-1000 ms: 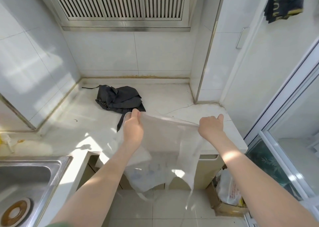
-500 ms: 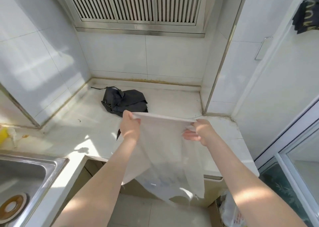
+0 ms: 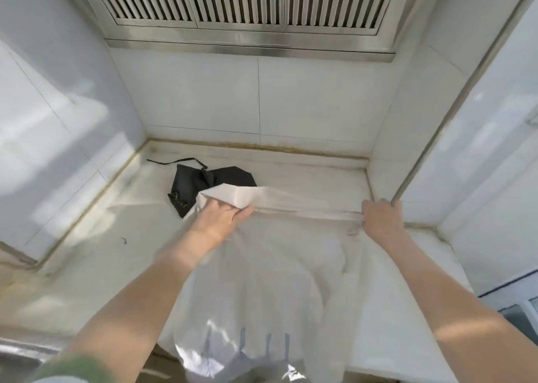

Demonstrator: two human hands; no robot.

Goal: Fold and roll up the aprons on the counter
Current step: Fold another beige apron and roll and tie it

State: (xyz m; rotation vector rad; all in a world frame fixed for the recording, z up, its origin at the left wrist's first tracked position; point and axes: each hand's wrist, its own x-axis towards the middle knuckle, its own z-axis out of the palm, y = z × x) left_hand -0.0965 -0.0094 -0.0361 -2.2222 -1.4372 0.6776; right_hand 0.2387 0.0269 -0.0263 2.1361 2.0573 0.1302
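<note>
Counter [image 3: 305, 173]: you had white apron [image 3: 276, 280] draped across it, lower end hanging off front edge, no fold or roll made yet. Black apron [image 3: 192, 184] lay crumpled behind, untouched. Your left hand [image 3: 218, 219] and right hand [image 3: 380, 218] gripped white apron's top edge, fingers curled tight.

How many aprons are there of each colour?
White apron: 1
Black apron: 1
Total: 2 aprons
</note>
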